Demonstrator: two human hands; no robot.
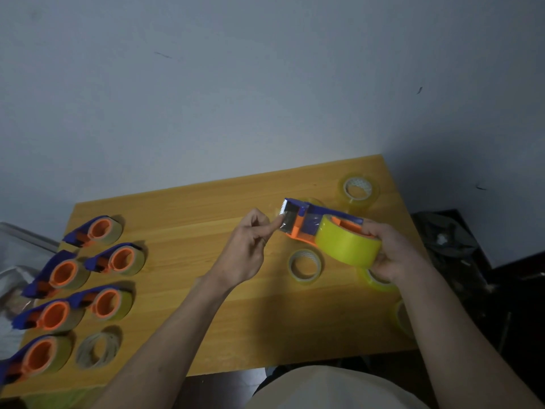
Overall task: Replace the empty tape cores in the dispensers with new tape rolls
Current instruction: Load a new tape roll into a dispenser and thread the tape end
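A blue and orange tape dispenser point(306, 219) is held above the wooden table point(206, 290), with a full yellow tape roll point(348, 246) mounted on its orange hub. My right hand point(392, 258) grips the roll and the dispenser's rear end. My left hand point(250, 246) pinches the clear tape end at the toothed blade on the dispenser's front. A loose tape roll point(305, 265) lies flat on the table just below the dispenser.
Several loaded blue and orange dispensers point(103, 231) lie in rows at the table's left. A stack of empty cores point(98, 348) sits at the front left. More loose rolls lie at the back right point(358, 188) and right edge point(401, 317). A wall stands behind.
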